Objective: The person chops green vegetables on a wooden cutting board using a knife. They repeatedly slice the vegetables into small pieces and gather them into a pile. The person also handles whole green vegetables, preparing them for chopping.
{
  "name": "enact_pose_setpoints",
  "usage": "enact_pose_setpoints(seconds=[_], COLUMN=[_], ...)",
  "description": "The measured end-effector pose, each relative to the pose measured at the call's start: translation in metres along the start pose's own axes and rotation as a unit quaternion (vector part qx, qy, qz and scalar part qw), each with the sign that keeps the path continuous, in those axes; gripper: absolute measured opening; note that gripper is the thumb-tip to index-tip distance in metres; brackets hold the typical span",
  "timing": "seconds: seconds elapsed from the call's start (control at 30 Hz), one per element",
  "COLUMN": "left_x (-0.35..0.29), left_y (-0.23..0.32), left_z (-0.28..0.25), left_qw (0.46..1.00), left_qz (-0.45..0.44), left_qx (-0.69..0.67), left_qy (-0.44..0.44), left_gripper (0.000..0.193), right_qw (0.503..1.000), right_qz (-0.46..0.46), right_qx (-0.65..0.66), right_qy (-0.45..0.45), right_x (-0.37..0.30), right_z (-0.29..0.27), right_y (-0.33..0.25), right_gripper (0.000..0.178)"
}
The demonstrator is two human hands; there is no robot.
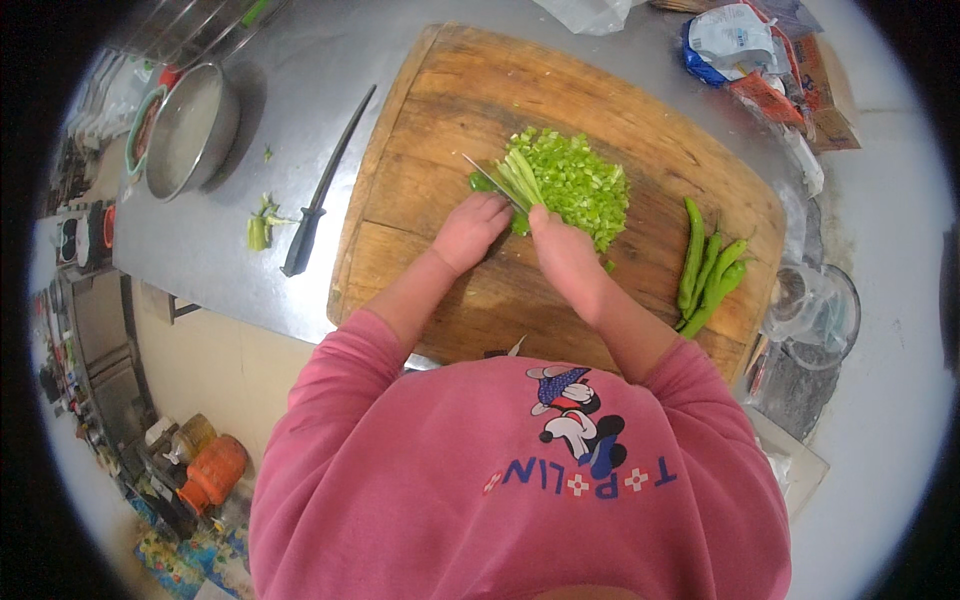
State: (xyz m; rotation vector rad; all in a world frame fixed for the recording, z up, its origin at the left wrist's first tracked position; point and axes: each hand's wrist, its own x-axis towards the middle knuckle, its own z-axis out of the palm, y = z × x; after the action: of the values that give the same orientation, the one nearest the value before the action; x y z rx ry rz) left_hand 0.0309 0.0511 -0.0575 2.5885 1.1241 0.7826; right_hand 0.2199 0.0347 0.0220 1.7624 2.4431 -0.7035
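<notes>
My right hand (566,256) is closed round the handle of a kitchen knife, which the fingers hide. Its blade (484,173) points away and to the left on the wooden cutting board. Just left of the blade, my left hand (472,232) rests with bent fingers on green pepper (481,182), mostly hidden by the hand. Against the blade's right side lie long pale-green pepper strips (521,178). Beyond them spreads a heap of finely diced green pepper (588,182). Several whole long green peppers (710,268) lie together at the board's right side.
The thick cutting board (450,100) sits on a metal table (300,70). Left of it are a black-handled sharpening steel (330,180), pepper stem ends (261,226) and a metal bowl (192,130). Packages (735,45) stand far right; clear plastic containers (810,305) are at the right.
</notes>
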Motion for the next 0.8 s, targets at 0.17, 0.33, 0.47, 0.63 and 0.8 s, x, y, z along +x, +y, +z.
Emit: enact_pose_setpoints(seconds=[0.17,0.33,0.47,0.63,0.8], left_x=[-0.003,-0.007,-0.011,-0.014,-0.011], left_y=[0.004,0.002,0.004,0.003,-0.003], left_z=[0.0,0.003,0.003,0.005,0.005], left_qw=[1.0,0.999,1.0,0.999,0.999], left_qz=[-0.01,-0.031,-0.018,-0.037,-0.026], left_qx=[-0.005,-0.014,-0.002,-0.002,0.0], left_qy=[-0.006,-0.01,0.016,0.008,0.024], left_gripper=[0.027,0.026,0.026,0.025,0.024], right_qw=[1.0,1.0,1.0,1.0,0.999], right_qz=[0.003,0.013,0.007,-0.003,-0.026], right_qx=[0.0,0.004,0.028,0.02,-0.018], right_qy=[-0.007,-0.016,0.003,0.006,-0.036], right_x=[0.001,0.005,0.005,-0.011,-0.022], right_z=[0.0,0.005,0.003,-0.006,-0.012], right_y=[-0.004,-0.001,0.007,0.011,0.006], right_gripper=[0.012,0.011,0.011,0.012,0.012])
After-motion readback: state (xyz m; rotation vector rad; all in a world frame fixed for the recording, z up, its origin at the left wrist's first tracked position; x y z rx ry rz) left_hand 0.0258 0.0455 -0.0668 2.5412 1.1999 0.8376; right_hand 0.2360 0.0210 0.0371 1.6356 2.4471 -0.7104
